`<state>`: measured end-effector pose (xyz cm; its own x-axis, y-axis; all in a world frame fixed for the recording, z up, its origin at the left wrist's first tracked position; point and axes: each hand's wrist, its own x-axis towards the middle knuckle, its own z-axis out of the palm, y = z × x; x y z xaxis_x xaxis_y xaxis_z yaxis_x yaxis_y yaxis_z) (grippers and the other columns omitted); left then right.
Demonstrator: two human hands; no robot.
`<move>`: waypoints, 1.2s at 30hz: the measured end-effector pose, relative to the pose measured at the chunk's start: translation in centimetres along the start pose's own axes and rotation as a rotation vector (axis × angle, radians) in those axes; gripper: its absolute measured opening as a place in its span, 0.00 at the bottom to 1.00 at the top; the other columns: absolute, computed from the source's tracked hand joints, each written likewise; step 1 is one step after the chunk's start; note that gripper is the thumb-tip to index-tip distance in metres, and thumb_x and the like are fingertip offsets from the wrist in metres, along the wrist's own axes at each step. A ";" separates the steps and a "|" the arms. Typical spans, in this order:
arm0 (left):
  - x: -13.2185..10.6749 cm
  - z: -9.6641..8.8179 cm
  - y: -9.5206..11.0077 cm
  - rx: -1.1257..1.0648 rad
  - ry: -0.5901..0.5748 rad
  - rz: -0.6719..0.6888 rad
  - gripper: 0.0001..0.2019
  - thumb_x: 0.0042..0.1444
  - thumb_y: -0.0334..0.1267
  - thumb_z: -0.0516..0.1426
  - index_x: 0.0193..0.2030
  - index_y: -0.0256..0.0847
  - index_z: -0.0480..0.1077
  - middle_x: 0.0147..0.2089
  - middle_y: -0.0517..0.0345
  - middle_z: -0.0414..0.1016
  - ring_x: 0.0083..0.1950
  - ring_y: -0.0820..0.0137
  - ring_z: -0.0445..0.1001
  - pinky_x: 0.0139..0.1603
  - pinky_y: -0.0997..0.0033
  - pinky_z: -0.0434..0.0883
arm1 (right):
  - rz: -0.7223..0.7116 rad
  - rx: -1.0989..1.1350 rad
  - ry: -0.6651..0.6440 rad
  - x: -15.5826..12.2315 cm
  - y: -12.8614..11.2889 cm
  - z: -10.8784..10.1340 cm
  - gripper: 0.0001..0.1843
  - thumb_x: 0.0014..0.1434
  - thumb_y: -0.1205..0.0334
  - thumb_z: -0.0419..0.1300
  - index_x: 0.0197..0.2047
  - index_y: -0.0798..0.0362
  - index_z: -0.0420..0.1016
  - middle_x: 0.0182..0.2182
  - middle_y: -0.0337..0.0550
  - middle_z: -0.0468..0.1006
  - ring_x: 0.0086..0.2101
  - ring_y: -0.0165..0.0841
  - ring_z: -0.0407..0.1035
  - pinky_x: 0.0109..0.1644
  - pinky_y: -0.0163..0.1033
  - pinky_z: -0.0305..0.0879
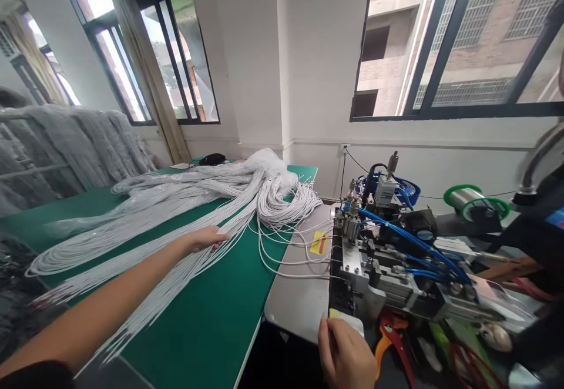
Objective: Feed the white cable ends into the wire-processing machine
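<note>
My left hand (206, 238) reaches out over the green table, its fingers closed on strands of a long bundle of white cables (176, 283). Beside it, a coiled part of the cables (282, 201) lies at the table's right edge. Several single cable ends run from there over a grey metal plate into the side of a machine (352, 254) with blue air hoses. Near the machine's front corner is my right hand (347, 354), fingers curled and pressed together. Whatever they may hold is hidden from me.
More cables under clear plastic lie across the green table (220, 330). Pliers with red and orange handles (392, 342) sit below the machine. A green-rimmed wire spool (476, 201) stands behind at right. Plastic-wrapped bundles (74, 148) hang on the left.
</note>
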<state>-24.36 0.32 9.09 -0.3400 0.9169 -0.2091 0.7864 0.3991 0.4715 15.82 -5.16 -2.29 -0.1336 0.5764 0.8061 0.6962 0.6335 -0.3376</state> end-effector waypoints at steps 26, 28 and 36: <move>-16.8 9.9 5.7 -0.307 -0.238 0.056 0.14 0.57 0.41 0.50 0.48 0.39 0.58 0.22 0.65 0.66 0.20 0.71 0.70 0.20 0.74 0.67 | 1.557 1.887 -0.718 7.7 -14.4 11.8 0.08 0.59 0.63 0.59 0.29 0.57 0.69 0.17 0.34 0.71 0.17 0.25 0.66 0.24 0.29 0.65; -17.8 10.5 6.5 -0.341 -0.263 0.083 0.17 0.58 0.45 0.51 0.50 0.38 0.58 0.23 0.65 0.67 0.20 0.70 0.70 0.20 0.74 0.67 | 1.537 1.907 -0.658 7.7 -13.2 11.4 0.09 0.59 0.67 0.58 0.27 0.56 0.67 0.14 0.31 0.67 0.14 0.22 0.61 0.21 0.26 0.61; -19.1 8.8 5.8 0.008 -0.246 0.380 0.29 0.64 0.58 0.39 0.38 0.41 0.74 0.33 0.56 0.78 0.35 0.65 0.77 0.37 0.70 0.70 | 1.472 1.981 -0.552 5.6 -7.3 8.4 0.11 0.54 0.68 0.64 0.28 0.56 0.64 0.15 0.25 0.60 0.12 0.15 0.48 0.15 0.22 0.44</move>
<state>-8.80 -14.90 8.25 0.1052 0.9698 -0.2200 0.8358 0.0337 0.5480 4.09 -2.20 0.63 -0.6962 0.6794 -0.2319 -0.5780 -0.7221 -0.3801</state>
